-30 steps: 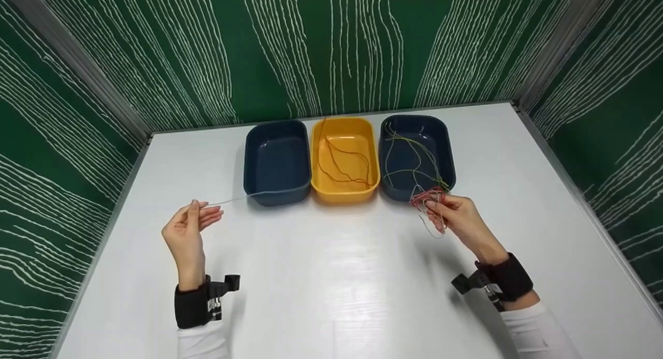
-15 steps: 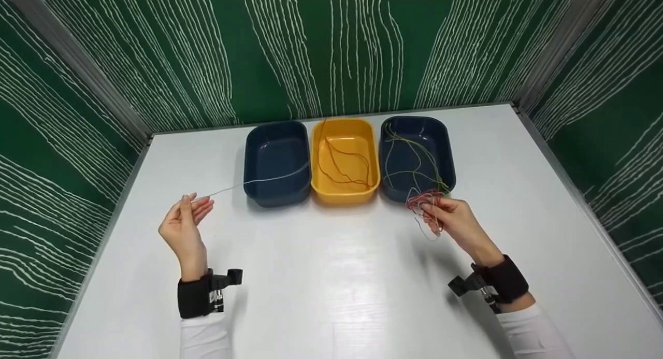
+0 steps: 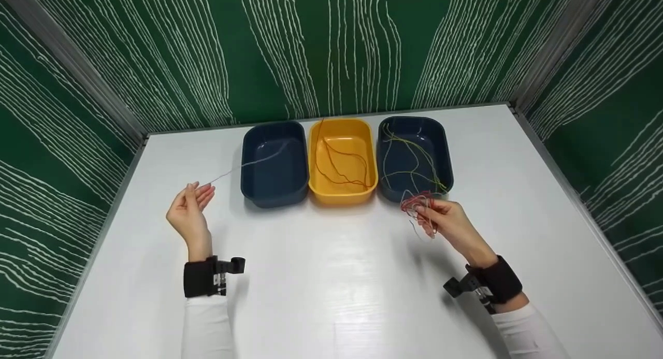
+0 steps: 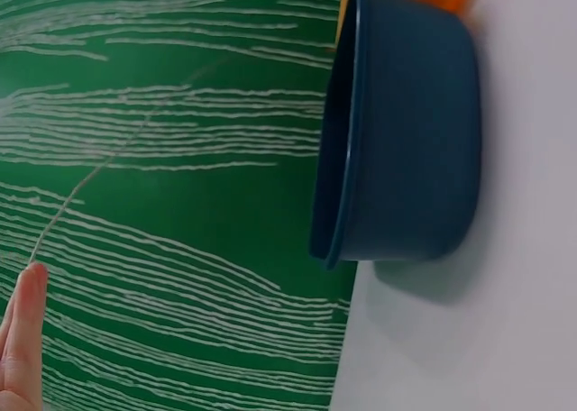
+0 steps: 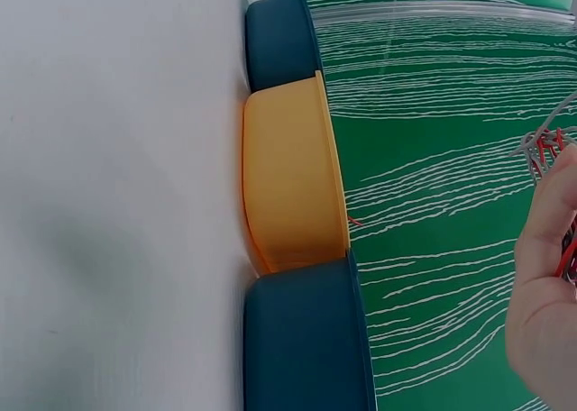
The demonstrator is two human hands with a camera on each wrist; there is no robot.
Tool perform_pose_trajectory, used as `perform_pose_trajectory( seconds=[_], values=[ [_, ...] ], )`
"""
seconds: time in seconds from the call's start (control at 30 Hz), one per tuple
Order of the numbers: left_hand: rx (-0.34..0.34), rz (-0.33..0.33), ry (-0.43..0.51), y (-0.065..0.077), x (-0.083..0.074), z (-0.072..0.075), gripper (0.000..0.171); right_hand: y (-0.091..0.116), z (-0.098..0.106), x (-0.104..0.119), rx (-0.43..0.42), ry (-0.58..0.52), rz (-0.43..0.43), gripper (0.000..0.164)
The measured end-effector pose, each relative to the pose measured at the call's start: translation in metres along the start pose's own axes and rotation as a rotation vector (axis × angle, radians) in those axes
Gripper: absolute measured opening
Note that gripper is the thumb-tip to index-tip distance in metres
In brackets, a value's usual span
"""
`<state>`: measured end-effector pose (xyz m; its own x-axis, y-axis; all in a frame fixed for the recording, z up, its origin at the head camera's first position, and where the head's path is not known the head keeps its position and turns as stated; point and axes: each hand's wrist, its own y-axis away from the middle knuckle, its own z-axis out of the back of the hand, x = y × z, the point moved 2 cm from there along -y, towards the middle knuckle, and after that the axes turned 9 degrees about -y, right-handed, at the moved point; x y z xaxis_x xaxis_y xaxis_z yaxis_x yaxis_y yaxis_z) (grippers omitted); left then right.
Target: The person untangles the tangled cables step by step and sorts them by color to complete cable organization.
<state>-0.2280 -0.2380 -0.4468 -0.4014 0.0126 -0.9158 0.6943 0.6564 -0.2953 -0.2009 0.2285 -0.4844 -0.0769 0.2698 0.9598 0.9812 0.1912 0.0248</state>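
Note:
At the left, my left hand (image 3: 190, 214) pinches one end of a thin pale string (image 3: 243, 165) between thumb and fingers. The string runs from the fingertips to the right, over the left navy bin (image 3: 274, 199). In the left wrist view its fingers (image 4: 27, 321) show at the lower left, with the string rising from them. My right hand (image 3: 449, 221) grips a tangled bundle of red and whitish strings (image 3: 416, 201) in front of the right navy bin (image 3: 388, 192). Loose pale ends hang below the fingers. The right wrist view shows the bundle (image 5: 545, 145) partly cut off at the edge.
A yellow bin (image 3: 344, 198) stands between the navy bins, all in a row near the table's back edge. Orange strings (image 3: 357, 183) lie in it, one end over its back rim. Yellow-green strings (image 3: 409, 171) lie in the right bin. Green white-streaked walls (image 3: 269, 53) surround the white table.
My left hand has moved slightly forward with the string, whose far part has swung back from the front of the left bin to over its middle. My right hand has drifted slightly left.

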Motion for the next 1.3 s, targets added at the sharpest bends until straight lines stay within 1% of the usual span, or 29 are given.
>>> perform_pose_trajectory(
  seconds=[0.1,0.33,0.43,0.57,0.7,0.83,1.03,1.17,1.27,1.3],
  values=[
    [-0.006,0.006,-0.014,-0.003,0.006,-0.003,0.017,0.000,0.001,-0.002,0.002,0.002,-0.005,0.012],
    [-0.002,0.058,-0.059,-0.007,0.017,-0.014,0.019,0.001,0.000,-0.004,0.009,0.032,-0.001,0.015],
    [-0.006,0.072,-0.083,-0.009,0.019,-0.020,0.020,0.000,0.000,-0.004,0.015,0.013,-0.005,0.014],
    [-0.004,0.086,-0.117,-0.012,0.023,-0.028,0.020,0.000,0.002,-0.004,-0.001,0.003,-0.018,0.013],
    [0.015,0.119,-0.138,-0.014,0.026,-0.034,0.019,0.000,0.003,-0.004,-0.007,-0.006,-0.018,0.012],
    [0.052,0.150,-0.188,-0.015,0.027,-0.042,0.019,0.000,0.004,-0.003,-0.003,-0.015,-0.015,0.012],
    [0.116,0.194,-0.268,-0.016,0.031,-0.049,0.023,0.000,0.005,-0.005,-0.021,-0.012,-0.022,0.012],
    [0.192,0.219,-0.362,-0.013,0.034,-0.052,0.022,0.000,0.005,-0.007,-0.021,-0.015,-0.027,0.013],
    [0.261,0.217,-0.459,-0.011,0.036,-0.054,0.020,0.001,0.006,-0.009,-0.019,-0.027,-0.027,0.014],
    [0.295,0.209,-0.502,-0.011,0.037,-0.056,0.020,0.001,0.006,-0.009,-0.020,-0.030,-0.027,0.014]
  ],
)
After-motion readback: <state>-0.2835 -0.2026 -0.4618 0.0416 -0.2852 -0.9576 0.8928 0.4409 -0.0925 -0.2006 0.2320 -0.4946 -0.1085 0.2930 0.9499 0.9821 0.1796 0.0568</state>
